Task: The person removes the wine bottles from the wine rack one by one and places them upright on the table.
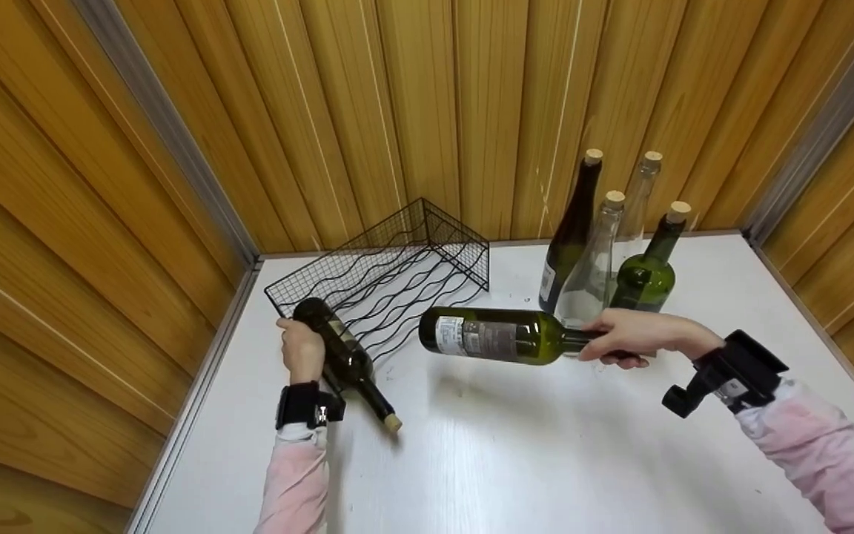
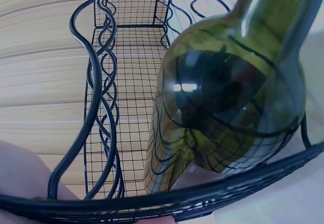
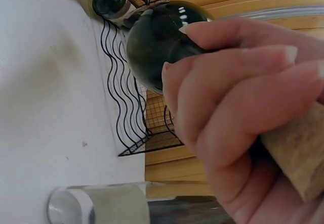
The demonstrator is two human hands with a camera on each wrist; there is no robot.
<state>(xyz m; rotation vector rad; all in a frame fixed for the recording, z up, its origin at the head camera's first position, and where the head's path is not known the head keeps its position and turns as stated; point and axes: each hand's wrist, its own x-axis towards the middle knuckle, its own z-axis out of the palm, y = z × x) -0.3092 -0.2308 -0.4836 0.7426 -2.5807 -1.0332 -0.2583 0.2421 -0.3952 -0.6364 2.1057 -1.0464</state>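
Left hand: left hand (image 1: 301,348) wrapped round the base end of a dark green glass wine bottle with a paper label (image 1: 344,357), at the front left corner of the rack.
Dark bottle: lies in the leftmost groove, base in the rack, corked neck sticking out toward the person over the table; the left wrist view shows its body (image 2: 228,97) resting on the wires.
Right hand: right hand (image 1: 638,334) grips the neck of a second green glass wine bottle with a grey label (image 1: 497,335); the right wrist view shows fingers (image 3: 228,92) curled round the neck by the cork.
Green bottle: held level in the air, base pointing left toward the rack, not touching it.
Rack: black wire wine rack with wavy grooves (image 1: 427,248), on the white table (image 1: 545,460) against the wooden panel wall.
Behind: four upright corked bottles (image 1: 608,252), two dark, two clear, just behind the right hand.
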